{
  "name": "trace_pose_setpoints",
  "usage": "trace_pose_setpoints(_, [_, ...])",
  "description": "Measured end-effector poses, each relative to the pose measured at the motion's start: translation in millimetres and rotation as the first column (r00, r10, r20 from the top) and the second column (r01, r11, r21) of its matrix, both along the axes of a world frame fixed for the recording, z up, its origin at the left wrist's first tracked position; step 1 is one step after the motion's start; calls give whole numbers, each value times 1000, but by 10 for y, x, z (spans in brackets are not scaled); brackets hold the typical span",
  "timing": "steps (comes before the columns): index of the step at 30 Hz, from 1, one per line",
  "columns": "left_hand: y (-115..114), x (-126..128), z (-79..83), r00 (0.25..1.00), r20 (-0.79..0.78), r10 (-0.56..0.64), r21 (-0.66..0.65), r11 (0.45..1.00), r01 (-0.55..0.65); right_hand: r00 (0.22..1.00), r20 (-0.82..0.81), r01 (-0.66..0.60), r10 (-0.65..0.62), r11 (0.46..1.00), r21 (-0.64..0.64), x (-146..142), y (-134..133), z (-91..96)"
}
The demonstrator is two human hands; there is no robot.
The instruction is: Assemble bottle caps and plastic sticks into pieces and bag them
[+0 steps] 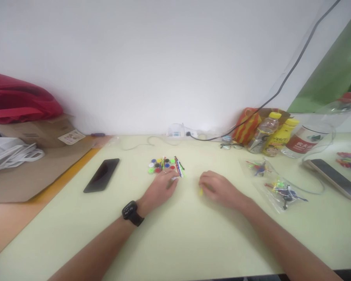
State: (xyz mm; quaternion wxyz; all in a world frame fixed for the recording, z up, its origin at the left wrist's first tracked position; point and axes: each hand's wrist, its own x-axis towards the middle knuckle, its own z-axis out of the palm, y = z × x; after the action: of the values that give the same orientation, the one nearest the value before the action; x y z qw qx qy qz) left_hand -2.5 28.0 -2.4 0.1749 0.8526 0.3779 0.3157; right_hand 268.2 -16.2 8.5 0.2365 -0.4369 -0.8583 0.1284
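A small pile of coloured round pieces and thin sticks (163,164) lies on the pale yellow-green table (175,234). My left hand (160,188), with a black watch on its wrist, rests just below the pile; its fingers are curled and touch a stick at the pile's lower right. My right hand (218,188) lies to the right, fingers curled over a small yellow piece (201,191) that shows at the fingertips. What else the hands hold is hidden.
A black phone (101,175) lies left of the pile. Clear bags of coloured pieces (276,183) lie at right, near yellow bottles (269,134), a clear jar (312,136), another phone (333,177) and glasses (231,146). Cardboard and a red bag (17,97) sit far left.
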Motion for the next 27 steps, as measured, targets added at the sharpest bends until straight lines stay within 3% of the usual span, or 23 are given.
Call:
trace_pose_setpoints(3, [-31,21,18,999,-10,-33,-23,999,33,969,169,173,-181,983,60,254,113,4])
trace_pose_setpoints(5, [-71,40,39,998,13,-66,-40,997,67,910,251,304,-330,943,139,423,184,11])
trace_pose_setpoints(8, [-166,81,80,987,34,-159,-94,982,162,860,255,395,-443,892,217,554,250,3])
trace_pose_setpoints(12, [-272,129,107,965,14,-262,-145,955,261,953,126,252,-276,952,174,401,222,-74])
trace_pose_setpoints(18, [-136,84,4,991,77,-105,-63,992,110,998,-56,-26,32,994,106,-19,64,-196])
trace_pose_setpoints(22, [-51,75,-55,991,130,27,-15,1000,-25,993,-79,-82,90,992,100,-154,31,-228])
trace_pose_setpoints(27, [-60,111,-63,983,158,98,23,994,-103,996,-39,-80,81,996,38,-276,45,-241])
